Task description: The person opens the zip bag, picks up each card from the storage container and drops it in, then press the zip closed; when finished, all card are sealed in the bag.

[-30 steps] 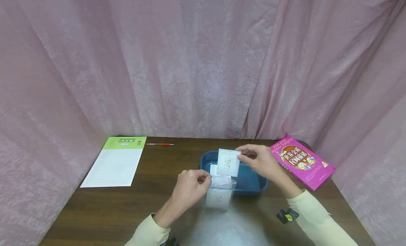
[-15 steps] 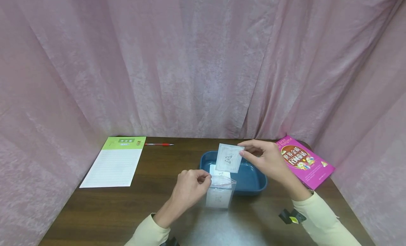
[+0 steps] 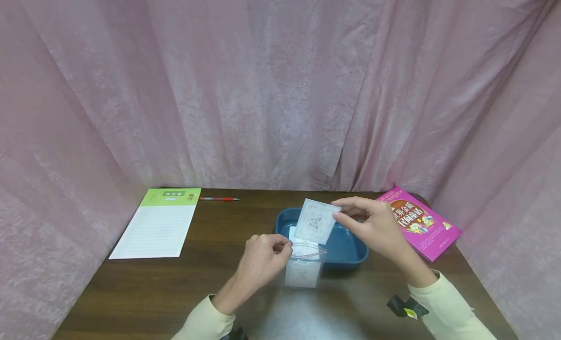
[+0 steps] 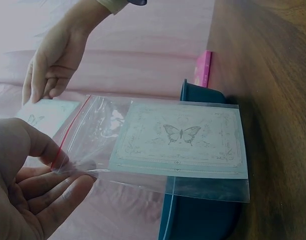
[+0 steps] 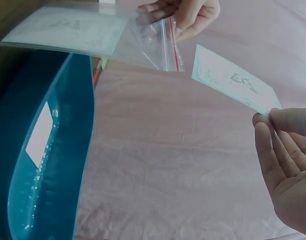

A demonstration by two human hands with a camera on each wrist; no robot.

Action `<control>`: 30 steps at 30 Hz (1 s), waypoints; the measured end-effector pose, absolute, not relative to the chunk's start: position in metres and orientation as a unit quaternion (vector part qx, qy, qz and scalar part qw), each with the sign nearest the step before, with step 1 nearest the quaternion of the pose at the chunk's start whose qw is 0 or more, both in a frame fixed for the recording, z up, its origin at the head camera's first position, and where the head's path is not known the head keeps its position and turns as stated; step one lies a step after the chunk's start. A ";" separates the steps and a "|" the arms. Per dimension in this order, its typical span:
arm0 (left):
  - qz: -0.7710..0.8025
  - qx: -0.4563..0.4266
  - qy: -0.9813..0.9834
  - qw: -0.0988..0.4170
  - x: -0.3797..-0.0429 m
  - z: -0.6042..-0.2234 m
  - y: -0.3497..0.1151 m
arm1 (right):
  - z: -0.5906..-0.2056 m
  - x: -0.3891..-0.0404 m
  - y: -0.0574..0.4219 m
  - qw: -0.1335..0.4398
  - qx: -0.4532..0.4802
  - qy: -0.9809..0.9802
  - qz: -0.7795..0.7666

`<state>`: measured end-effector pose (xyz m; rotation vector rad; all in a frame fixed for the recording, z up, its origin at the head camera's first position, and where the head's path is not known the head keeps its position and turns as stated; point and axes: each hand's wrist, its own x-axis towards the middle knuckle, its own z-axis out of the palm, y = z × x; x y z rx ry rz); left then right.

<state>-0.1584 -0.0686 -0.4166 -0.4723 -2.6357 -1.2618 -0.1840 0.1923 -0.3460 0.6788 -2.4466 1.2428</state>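
Note:
My left hand [image 3: 265,255] pinches the mouth corner of a clear zip-lock bag [image 4: 105,125] with a red seal line. Inside the bag lies a pale card with a butterfly print [image 4: 180,137]. At its edge, my right hand [image 3: 372,228] pinches another pale butterfly card [image 3: 316,221] between thumb and fingers. That card is tilted, above and behind the bag's mouth and apart from it in the right wrist view. Behind the bag stands a blue plastic tub [image 3: 346,247], with a white card [image 5: 41,135] inside it.
A pink book [image 3: 422,223] lies at the right of the brown table [image 3: 144,291]. At the left is a lined writing pad with a green top [image 3: 164,223], and a red pen [image 3: 219,199] beside it. A pink curtain [image 3: 263,86] hangs behind.
My right hand has moved slightly right with its card, which rose at first, then tilted and lowered a little. My left hand and the bag have stayed nearly still.

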 end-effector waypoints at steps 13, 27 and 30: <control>-0.425 -0.161 -0.886 0.096 -0.158 -0.418 -0.068 | -0.357 -0.178 0.190 0.162 0.239 -0.848 0.444; -0.421 -0.161 -0.887 0.095 -0.158 -0.416 -0.068 | -0.368 -0.176 0.189 0.147 0.241 -0.852 0.442; -0.421 -0.162 -0.887 0.095 -0.158 -0.416 -0.068 | -0.370 -0.176 0.188 0.144 0.246 -0.849 0.444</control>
